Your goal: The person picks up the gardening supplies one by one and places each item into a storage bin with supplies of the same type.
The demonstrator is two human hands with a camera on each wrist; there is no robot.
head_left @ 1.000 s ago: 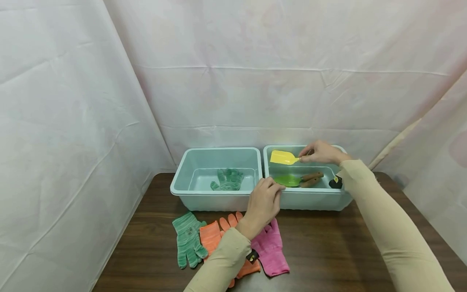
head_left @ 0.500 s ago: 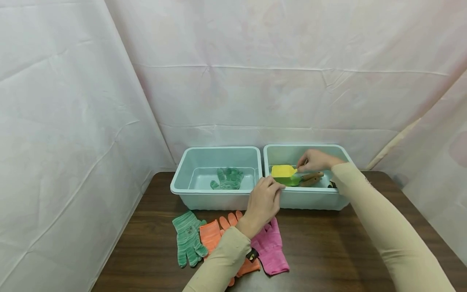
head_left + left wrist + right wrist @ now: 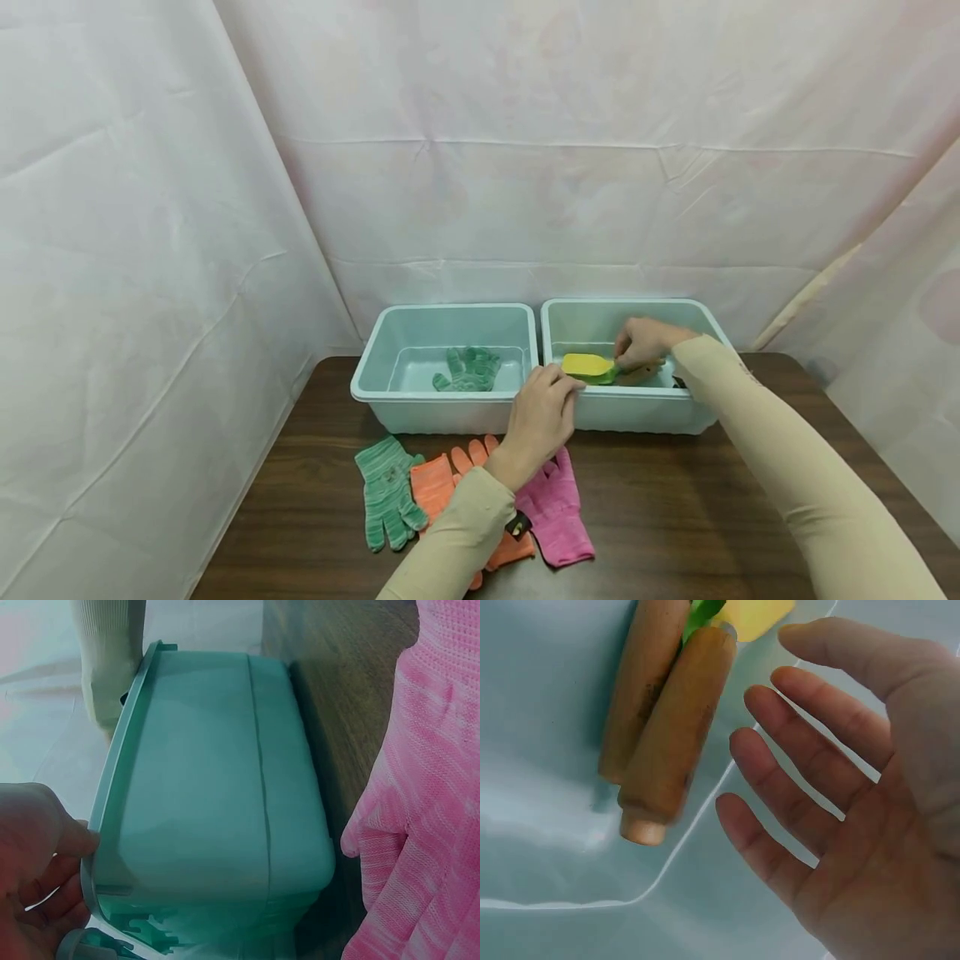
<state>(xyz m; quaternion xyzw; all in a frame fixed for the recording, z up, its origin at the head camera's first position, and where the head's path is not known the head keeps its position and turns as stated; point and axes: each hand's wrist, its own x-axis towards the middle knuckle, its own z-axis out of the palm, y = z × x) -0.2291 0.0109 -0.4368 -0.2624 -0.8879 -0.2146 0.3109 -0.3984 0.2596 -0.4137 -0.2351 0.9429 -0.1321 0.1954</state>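
My left hand (image 3: pixel 542 421) pinches the front rim of the right pale-green plastic tub (image 3: pixel 645 414). In the left wrist view its thumb lies outside the rim and its fingers curl over the inner side. Inside that tub my right hand (image 3: pixel 647 343) hovers beside the tool handles. The right wrist view shows its fingers (image 3: pixel 802 754) spread and relaxed, holding nothing. A yellow hand trowel (image 3: pixel 587 365) lies on top of green trowel blades (image 3: pixel 600 379). Two wooden handles (image 3: pixel 679 724) rest side by side on the tub floor, apart from the fingers.
The left tub (image 3: pixel 442 414) holds a green knit glove (image 3: pixel 471 371). On the dark wooden table (image 3: pixel 660 508) lie a green glove (image 3: pixel 390 492), orange gloves (image 3: pixel 432 483) and a pink glove (image 3: pixel 558 517). A white curtain (image 3: pixel 487 208) hangs behind.
My right hand has lowered the yellow trowel into the right tub onto the green trowels and let it go. My left hand has stayed on the rim.
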